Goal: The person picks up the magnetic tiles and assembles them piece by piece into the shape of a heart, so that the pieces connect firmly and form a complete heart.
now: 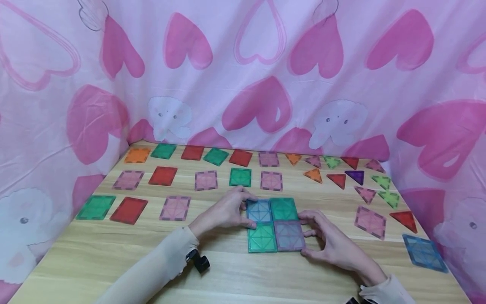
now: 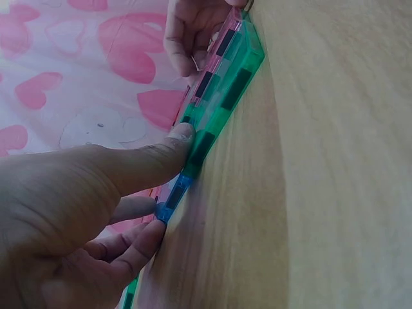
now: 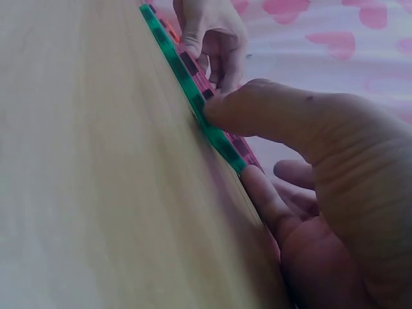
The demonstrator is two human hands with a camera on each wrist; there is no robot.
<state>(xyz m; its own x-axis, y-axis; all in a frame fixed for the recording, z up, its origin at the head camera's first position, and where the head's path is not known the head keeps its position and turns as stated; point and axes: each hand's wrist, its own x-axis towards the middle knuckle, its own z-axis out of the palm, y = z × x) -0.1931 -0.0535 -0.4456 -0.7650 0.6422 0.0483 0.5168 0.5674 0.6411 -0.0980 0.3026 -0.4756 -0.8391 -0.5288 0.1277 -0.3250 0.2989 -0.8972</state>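
Four see-through magnetic tiles lie edge to edge as a two-by-two square in front of me. In the head view the blue tile (image 1: 259,211) is far left, one green tile (image 1: 284,209) far right, another green tile (image 1: 262,237) near left and a purplish tile (image 1: 290,235) near right. My left hand (image 1: 228,211) holds the square's left side, its thumb (image 2: 170,151) on the edge and fingers at the blue tile. From the right my right hand (image 1: 334,240) grips the purplish tile's side. There the right wrist view shows a pink layer over a green edge (image 3: 222,147).
Square tiles in orange, green, red (image 1: 163,176) and pink (image 1: 175,208) lie in rows to the left and back. Several triangles (image 1: 355,177) are spread at the back right. A pink tile (image 1: 370,222) and a blue tile (image 1: 424,252) lie right of my right hand. Heart-printed fabric (image 1: 258,101) surrounds the wooden table.
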